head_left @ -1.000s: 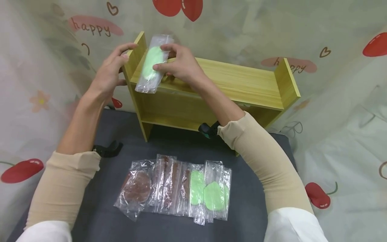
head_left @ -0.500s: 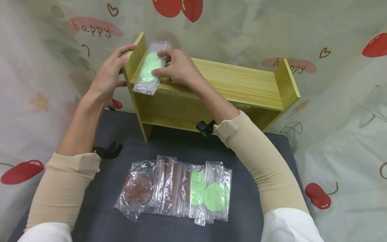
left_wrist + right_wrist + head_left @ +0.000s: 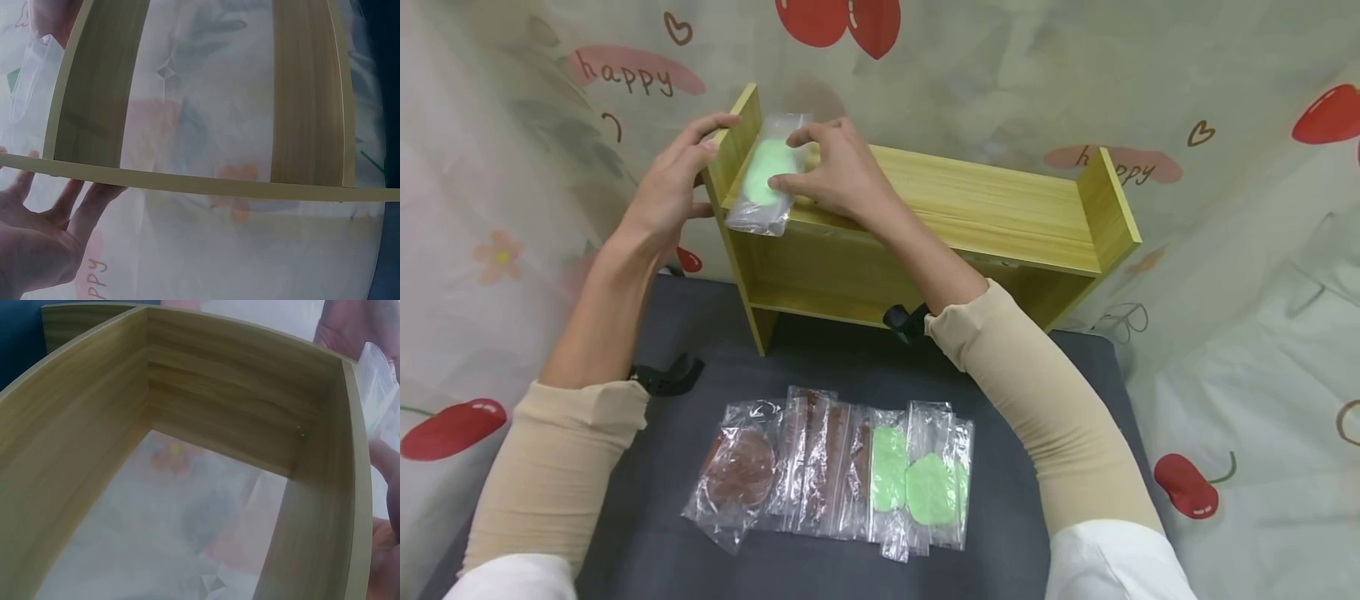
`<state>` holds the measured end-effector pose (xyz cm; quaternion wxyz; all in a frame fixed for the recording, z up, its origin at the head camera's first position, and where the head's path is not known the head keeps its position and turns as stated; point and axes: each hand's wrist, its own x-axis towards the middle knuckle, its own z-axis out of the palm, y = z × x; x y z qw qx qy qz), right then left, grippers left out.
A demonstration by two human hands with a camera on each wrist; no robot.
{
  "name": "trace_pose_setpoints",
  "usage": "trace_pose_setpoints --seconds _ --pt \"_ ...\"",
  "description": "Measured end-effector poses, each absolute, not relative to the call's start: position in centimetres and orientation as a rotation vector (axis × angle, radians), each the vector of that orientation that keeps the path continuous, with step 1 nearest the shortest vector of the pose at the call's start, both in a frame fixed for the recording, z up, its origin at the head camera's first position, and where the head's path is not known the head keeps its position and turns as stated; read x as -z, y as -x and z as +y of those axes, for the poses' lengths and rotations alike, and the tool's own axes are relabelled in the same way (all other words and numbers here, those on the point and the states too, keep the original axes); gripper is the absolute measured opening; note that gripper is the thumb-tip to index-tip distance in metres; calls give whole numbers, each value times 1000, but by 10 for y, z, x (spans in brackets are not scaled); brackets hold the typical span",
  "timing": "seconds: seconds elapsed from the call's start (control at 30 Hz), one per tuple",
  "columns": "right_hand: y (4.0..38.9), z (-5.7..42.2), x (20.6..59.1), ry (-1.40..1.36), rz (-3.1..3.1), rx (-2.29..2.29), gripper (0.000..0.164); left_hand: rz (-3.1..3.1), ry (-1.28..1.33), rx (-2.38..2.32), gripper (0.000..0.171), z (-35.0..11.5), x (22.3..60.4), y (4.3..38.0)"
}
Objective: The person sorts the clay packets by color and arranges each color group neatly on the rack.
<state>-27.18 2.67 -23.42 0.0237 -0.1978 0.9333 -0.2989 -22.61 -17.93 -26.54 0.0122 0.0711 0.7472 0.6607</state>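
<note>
A clear zip bag [image 3: 763,179] with a light green flat piece inside lies over the left end of the wooden shelf's top board [image 3: 970,187], its near end past the board's front edge. My right hand [image 3: 838,162] holds this bag by its right side, thumb and index finger on its upper face; the other fingers are hidden. The bag's edge [image 3: 375,381] also shows in the right wrist view. My left hand [image 3: 670,179] touches the shelf's left side panel [image 3: 741,142]. In the left wrist view, its spread fingers press the panel's outer face.
Several clear bags lie in a row on the dark grey table: a bag with a round brown piece [image 3: 741,467], narrow brown ones [image 3: 820,467] and a bag with a green piece [image 3: 932,492]. A printed curtain [image 3: 970,75] hangs behind the shelf.
My right hand has brought the green-piece bag slightly left and down onto the left end of the top board. The left hand has stayed at the side panel.
</note>
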Motion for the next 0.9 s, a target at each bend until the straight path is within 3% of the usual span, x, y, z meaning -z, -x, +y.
trace_pose_setpoints --seconds 0.27,0.5,0.9 --pt "266 32 240 643 2851 1111 57 2328 -219 -2059 41 -180 266 228" --pt "259 42 239 666 2581 1426 61 2321 -211 -2073 41 -183 266 226" --pt "229 64 234 666 2360 1716 57 2330 -203 -2072 41 -183 267 226"
